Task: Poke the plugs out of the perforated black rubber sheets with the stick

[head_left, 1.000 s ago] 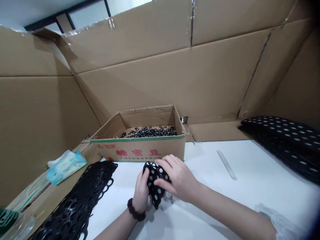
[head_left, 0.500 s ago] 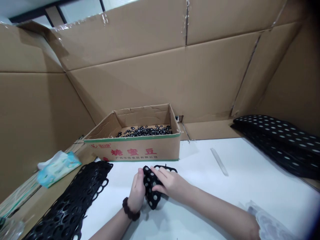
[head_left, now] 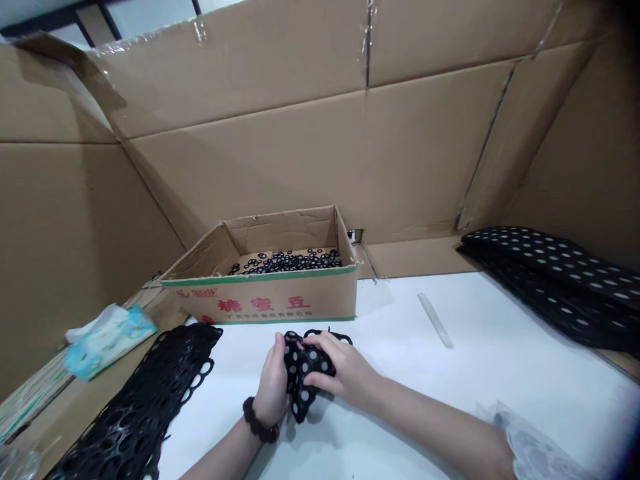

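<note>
Between my hands, over the white tabletop, is a bunched black sheet with pale round spots [head_left: 306,365]. My left hand [head_left: 273,385], with a dark band on its wrist, grips the sheet's left side, thumb pointing up. From the right, my right hand [head_left: 345,370] has its fingers curled over the top and its thumb against the front. Some of its fingertips are hidden behind the folds. Just behind, an edge of black material with round holes [head_left: 345,338] lies on the table.
Behind my hands stands an open cardboard box [head_left: 280,300] with many small black rings [head_left: 295,261]. At left lie black perforated sheets [head_left: 135,393] and a tissue pack [head_left: 110,340]. A pale translucent strip [head_left: 435,321] and stacked spotted black sheets [head_left: 550,280] lie right. Cardboard walls [head_left: 280,153] surround the table.
The spotted sheet has shifted in my hands and shows more of its face near my right fingers. My right fingers have spread slightly over it. The view has shifted a little.
</note>
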Motion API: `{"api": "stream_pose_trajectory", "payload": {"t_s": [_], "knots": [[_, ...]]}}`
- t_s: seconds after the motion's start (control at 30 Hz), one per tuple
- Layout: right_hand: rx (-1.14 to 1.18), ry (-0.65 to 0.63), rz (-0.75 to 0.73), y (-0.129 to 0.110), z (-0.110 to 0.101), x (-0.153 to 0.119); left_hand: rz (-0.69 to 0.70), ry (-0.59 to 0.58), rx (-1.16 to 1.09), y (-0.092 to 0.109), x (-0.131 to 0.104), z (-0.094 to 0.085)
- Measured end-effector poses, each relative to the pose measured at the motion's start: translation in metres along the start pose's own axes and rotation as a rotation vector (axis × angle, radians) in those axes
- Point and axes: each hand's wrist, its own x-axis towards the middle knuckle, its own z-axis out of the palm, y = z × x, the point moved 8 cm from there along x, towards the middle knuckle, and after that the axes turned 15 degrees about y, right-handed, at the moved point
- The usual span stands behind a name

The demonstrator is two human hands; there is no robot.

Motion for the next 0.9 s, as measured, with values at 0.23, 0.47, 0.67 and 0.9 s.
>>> {"api": "stream_pose_trajectory", "payload": {"t_s": [0.23,0.47,0.67,0.9], "knots": [[0.269,0.060,0.204,0.009,0.005,-0.001,-0.001,-0.022,-0.027,0.000,-0.001,0.004],[0.385,0.141,0.323,0.014,0.002,0.000,-0.045,-0.071,-0.080,-0.002,-0.003,0.009],[0.364,0.271,0.373,0.023,-0.008,0.001,0.058,-0.111,0.078,0.008,-0.009,0.015],[0.126,0.200,0.150,0.017,-0.014,0.002,0.072,-0.282,0.142,0.010,-0.016,0.027]]}}
